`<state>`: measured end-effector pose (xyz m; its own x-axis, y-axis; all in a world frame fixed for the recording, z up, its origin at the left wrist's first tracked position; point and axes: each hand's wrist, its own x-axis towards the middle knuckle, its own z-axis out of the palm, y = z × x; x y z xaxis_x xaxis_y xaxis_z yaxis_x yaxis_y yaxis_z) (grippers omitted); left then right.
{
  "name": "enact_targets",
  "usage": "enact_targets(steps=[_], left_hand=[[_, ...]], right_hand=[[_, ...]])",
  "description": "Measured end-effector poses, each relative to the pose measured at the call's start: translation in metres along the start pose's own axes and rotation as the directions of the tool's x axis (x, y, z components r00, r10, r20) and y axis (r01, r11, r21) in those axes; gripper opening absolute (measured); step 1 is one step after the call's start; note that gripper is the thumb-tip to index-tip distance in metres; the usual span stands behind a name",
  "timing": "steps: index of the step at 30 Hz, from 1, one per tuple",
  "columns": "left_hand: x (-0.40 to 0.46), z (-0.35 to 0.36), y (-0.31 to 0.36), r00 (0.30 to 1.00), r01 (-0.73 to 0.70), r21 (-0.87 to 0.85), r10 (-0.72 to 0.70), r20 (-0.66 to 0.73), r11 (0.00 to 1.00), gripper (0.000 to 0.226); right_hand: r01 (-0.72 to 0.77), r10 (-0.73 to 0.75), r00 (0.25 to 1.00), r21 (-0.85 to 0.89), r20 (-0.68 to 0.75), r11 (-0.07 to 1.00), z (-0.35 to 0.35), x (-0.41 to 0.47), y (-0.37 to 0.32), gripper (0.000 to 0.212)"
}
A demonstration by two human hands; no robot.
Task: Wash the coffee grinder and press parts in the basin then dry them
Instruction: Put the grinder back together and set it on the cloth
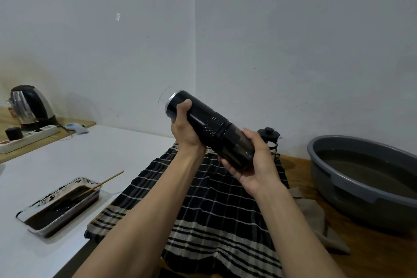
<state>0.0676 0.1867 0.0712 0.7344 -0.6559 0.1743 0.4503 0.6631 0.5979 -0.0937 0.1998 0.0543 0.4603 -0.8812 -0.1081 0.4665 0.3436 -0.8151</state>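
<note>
Both hands hold the coffee grinder (207,127) up over the checked cloth (203,205), tilted, clear lid end up-left. Left hand (185,128) wraps the upper body w/ thumb over the top; right hand (252,165) cups the smoky lower cup, fingers curled round it. So both grips are clamped on the grinder. French press (269,142) stands just behind, on the table by the wall. Grey basin (327,171) w/ water sits to the right, nothing in it yet as far as I can see. Looks like the take-apart step, pre-wash. Next prob: twist the lower cup off, opposite turns, firm hold since it's smooth plastic, then parts into the basin.
</note>
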Motion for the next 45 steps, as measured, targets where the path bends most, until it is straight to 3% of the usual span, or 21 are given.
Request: enact_targets(steps=[3,6,8,11,15,19,21,26,28,32,36,40,43,45], left_hand=[[-0.001,0.006,0.001,0.999,-0.044,0.063,0.043,0.016,0.997,0.058],[0.005,0.005,0.006,0.999,-0.036,0.089,0.034,0.03,0.995,0.076],[0.014,-0.003,0.007,0.992,-0.046,0.11,0.032,0.124,0.993,0.071],[0.016,-0.014,0.006,0.977,-0.059,0.126,0.031,0.211,0.99,0.062],[0.009,-0.015,0.001,0.995,-0.071,0.092,0.063,0.079,0.993,0.057],[0.008,-0.015,0.003,0.997,-0.072,0.111,0.076,-0.026,0.991,0.072],[0.005,-0.014,0.004,0.994,-0.094,0.118,0.101,-0.052,0.989,0.067],[0.006,-0.018,0.006,0.99,-0.129,0.099,0.121,0.078,0.987,0.051],[0.008,-0.018,0.009,0.987,-0.104,0.092,0.091,0.131,0.99,0.052],[0.005,-0.008,0.016,0.992,-0.111,0.212,0.095,0.088,0.971,0.058],[0.002,-0.004,0.019,0.989,-0.146,0.267,0.139,0.046,0.953,0.056],[0.006,-0.012,0.017,0.977,-0.179,0.201,0.151,0.15,0.963,0.055],[0.004,-0.006,0.022,0.992,-0.061,0.153,0.044,0.116,0.986,0.06],[0.004,0.001,0.025,0.999,0.051,0.117,-0.052,0.003,0.992,0.055]], right_hand=[[0.041,-0.04,0.999,0.028,-0.037,0.999,0.006,-0.002,0.003,0.036],[0.061,-0.062,0.998,-0.014,-0.019,0.998,0.01,-0.004,0.003,0.036],[0.004,-0.004,1.0,-0.045,-0.002,0.999,0.011,-0.005,-0.003,0.035],[-0.115,0.115,0.993,0.04,-0.004,0.993,0.015,-0.009,-0.005,0.029],[-0.09,0.093,0.996,0.144,-0.015,0.986,0.02,-0.01,0.009,0.028],[-0.116,0.118,0.993,0.095,-0.018,0.989,0.02,-0.008,0.01,0.034],[-0.176,0.177,0.984,0.082,-0.013,0.981,0.02,-0.007,0.005,0.04],[-0.361,0.362,0.932,0.169,0.024,0.917,0.02,-0.008,-0.005,0.041],[-0.325,0.327,0.945,0.169,0.019,0.931,0.022,-0.009,-0.002,0.042],[-0.165,0.167,0.986,0.057,-0.019,0.985,0.018,-0.005,0.009,0.046],[-0.229,0.234,0.971,0.093,-0.05,0.969,0.02,-0.006,0.007,0.051],[-0.3,0.31,0.95,0.193,-0.027,0.934,0.021,-0.012,0.002,0.042],[-0.212,0.22,0.975,0.171,-0.027,0.962,0.027,-0.014,0.003,0.039],[-0.123,0.127,0.992,0.136,-0.022,0.983,0.027,-0.013,0.009,0.041]])
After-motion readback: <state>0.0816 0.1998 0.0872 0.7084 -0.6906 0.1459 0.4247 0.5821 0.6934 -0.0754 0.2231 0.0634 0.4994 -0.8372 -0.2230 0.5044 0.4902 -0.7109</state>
